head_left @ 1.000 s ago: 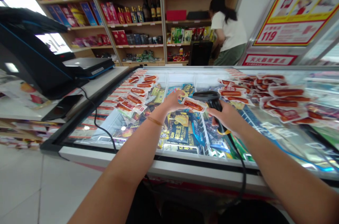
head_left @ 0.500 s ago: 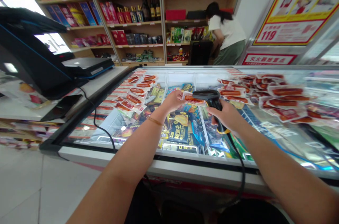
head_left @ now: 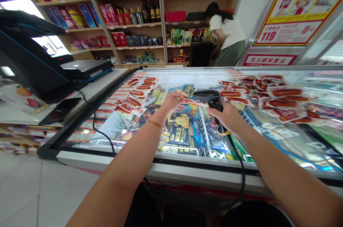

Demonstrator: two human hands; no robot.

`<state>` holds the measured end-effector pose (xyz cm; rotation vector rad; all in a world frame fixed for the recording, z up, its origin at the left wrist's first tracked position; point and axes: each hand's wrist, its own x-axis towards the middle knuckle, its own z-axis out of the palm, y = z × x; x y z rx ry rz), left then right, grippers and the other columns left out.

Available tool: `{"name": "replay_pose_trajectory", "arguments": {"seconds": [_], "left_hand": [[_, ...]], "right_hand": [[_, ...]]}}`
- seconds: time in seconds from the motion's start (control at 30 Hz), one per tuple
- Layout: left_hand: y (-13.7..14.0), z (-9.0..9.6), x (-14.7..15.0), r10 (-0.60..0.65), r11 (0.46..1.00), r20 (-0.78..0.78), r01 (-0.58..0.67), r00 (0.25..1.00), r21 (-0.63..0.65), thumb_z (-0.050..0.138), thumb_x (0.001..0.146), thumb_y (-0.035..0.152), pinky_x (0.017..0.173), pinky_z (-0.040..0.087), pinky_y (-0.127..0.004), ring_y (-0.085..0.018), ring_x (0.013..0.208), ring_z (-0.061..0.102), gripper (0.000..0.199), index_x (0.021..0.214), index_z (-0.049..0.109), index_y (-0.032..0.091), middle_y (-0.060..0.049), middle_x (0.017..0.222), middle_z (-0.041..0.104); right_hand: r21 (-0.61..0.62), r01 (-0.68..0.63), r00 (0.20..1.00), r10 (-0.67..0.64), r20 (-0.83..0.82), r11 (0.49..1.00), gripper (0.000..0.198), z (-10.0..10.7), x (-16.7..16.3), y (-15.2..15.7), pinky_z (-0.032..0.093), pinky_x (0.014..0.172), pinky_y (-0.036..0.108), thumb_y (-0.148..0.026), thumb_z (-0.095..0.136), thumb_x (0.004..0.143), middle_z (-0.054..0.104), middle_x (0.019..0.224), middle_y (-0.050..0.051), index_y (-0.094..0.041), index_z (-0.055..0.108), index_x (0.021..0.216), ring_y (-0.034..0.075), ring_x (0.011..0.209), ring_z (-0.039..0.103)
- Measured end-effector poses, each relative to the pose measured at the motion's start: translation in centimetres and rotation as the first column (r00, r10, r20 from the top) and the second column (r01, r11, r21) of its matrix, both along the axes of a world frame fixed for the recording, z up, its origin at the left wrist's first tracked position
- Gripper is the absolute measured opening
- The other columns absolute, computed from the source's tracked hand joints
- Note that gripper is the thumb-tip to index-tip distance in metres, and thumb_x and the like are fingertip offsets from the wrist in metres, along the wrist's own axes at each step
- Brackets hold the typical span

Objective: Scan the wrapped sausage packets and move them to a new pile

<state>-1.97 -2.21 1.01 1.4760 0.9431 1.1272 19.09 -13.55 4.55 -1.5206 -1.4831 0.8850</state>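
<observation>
Between the fingers of my left hand [head_left: 173,103] is one end of a packaged sausage [head_left: 195,102], turned nearly edge-on to me. My right hand [head_left: 227,116] is wrapped round the handle of a black barcode scanner [head_left: 207,95], whose head is over the far end of that pack. A dark cord [head_left: 242,173] hangs from the scanner's grip. Both hands are above the glass top of a chest freezer [head_left: 112,164]. On the glass lie a smaller group of packaged sausages [head_left: 133,101] to the left and a larger pile [head_left: 284,93] to the right.
Frozen food bags [head_left: 182,130] show through the glass. At left a counter holds a weighing scale [head_left: 88,67] and a dark screen [head_left: 29,55]; a cable [head_left: 98,132] runs over the freezer's edge. Beyond, a person [head_left: 227,34] bends beside shelves [head_left: 136,25] of boxes and bottles.
My left hand has tilted the sausage pack, so its face no longer shows and it appears as a thin edge. The scanner stays in nearly the same place.
</observation>
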Motion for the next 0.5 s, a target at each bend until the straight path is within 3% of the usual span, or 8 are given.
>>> {"name": "replay_pose_trajectory", "arguments": {"seconds": [0.07,0.23,0.4,0.5], "left_hand": [[-0.2,0.3,0.0,0.039,0.998,0.019,-0.038,0.999,-0.059,0.070,0.063,0.014,0.065,0.051,-0.027,-0.019,0.075,0.071,0.004,0.067,0.069,0.014,-0.005,0.079,0.074],[-0.1,0.3,-0.3,0.010,0.993,0.027,-0.007,1.000,-0.115,0.071,0.064,0.015,0.069,0.053,-0.028,-0.020,0.081,0.073,0.037,0.100,0.076,0.015,-0.004,0.083,0.076],[0.7,-0.6,-0.5,0.053,0.998,0.023,-0.052,0.998,-0.034,0.079,0.060,0.018,0.070,0.055,-0.030,-0.020,0.080,0.070,0.050,0.110,0.076,0.015,-0.004,0.092,0.077],[1.4,-0.9,-0.6,0.157,0.986,0.103,-0.162,0.982,0.043,0.079,0.058,0.015,0.068,0.055,-0.029,-0.018,0.076,0.069,0.054,0.112,0.076,0.014,-0.005,0.091,0.077]], "right_hand": [[0.007,0.007,1.000,-0.007,-0.009,1.000,0.018,-0.1,0.1,0.1,0.045,0.043,0.023,-0.032,0.064,0.077,0.064,0.058,-0.001,-0.021,0.051,0.083,0.014,0.040,0.059],[0.013,0.006,1.000,-0.006,-0.022,1.000,0.019,0.0,0.2,0.1,0.047,0.044,0.024,-0.033,0.065,0.077,0.065,0.060,0.000,-0.021,0.052,0.085,0.014,0.042,0.060],[-0.003,-0.001,1.000,0.001,0.013,1.000,0.019,0.0,0.0,0.0,0.045,0.044,0.023,-0.033,0.065,0.077,0.061,0.053,-0.003,-0.021,0.050,0.082,0.014,0.040,0.058],[-0.002,-0.031,0.995,0.030,-0.091,1.000,0.022,-0.3,-0.4,-0.2,0.044,0.042,0.024,-0.035,0.065,0.076,0.060,0.055,-0.004,-0.021,0.049,0.082,0.013,0.039,0.057]]}}
